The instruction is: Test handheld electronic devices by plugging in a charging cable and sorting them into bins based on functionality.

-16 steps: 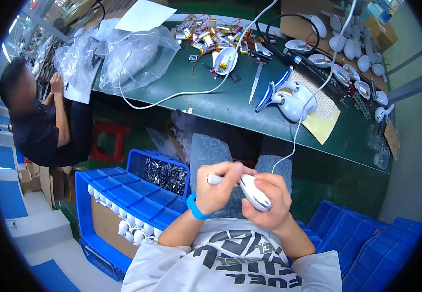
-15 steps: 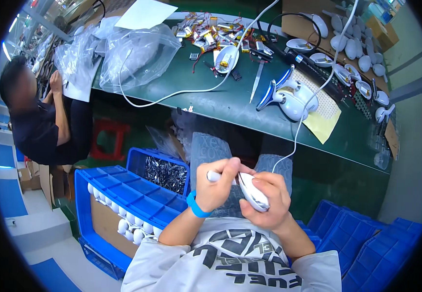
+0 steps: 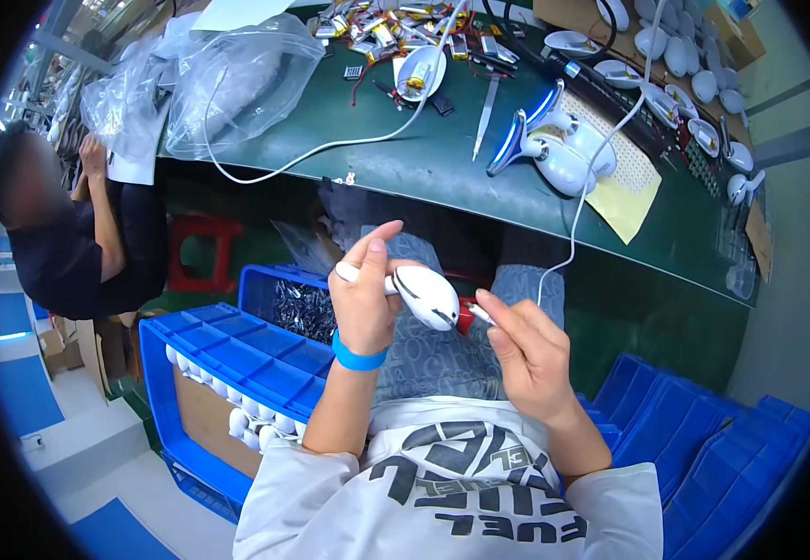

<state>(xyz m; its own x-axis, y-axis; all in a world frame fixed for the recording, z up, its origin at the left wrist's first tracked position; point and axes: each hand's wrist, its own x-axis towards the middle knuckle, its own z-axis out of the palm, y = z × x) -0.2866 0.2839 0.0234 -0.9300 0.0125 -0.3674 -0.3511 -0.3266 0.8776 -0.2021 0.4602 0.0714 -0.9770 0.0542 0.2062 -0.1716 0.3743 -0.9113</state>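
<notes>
My left hand (image 3: 365, 297), with a blue band at the wrist, is closed round the neck of a white handheld massager (image 3: 426, 297). Its rounded, egg-shaped body with dark seam lines points right, toward my other hand. My right hand (image 3: 531, 350) pinches the small plug (image 3: 481, 315) of a white charging cable (image 3: 554, 264) between thumb and fingertips. The plug is apart from the body, just right of its end. On the table ahead lie two similar massagers (image 3: 568, 163), their curved heads lit blue. Both hands are above my lap.
The green table (image 3: 377, 168) carries a heap of battery cells (image 3: 382, 37), tweezers (image 3: 487, 117), plastic bags (image 3: 242, 89) and several white shells (image 3: 676, 56). A blue crate (image 3: 228, 350) of white parts stands left, stacked blue crates (image 3: 704, 457) right. A co-worker (image 3: 69, 224) sits far left.
My right hand has come off the massager and now holds the cable plug. My left hand alone keeps the massager, moved left and turned. The view has shifted slightly.
</notes>
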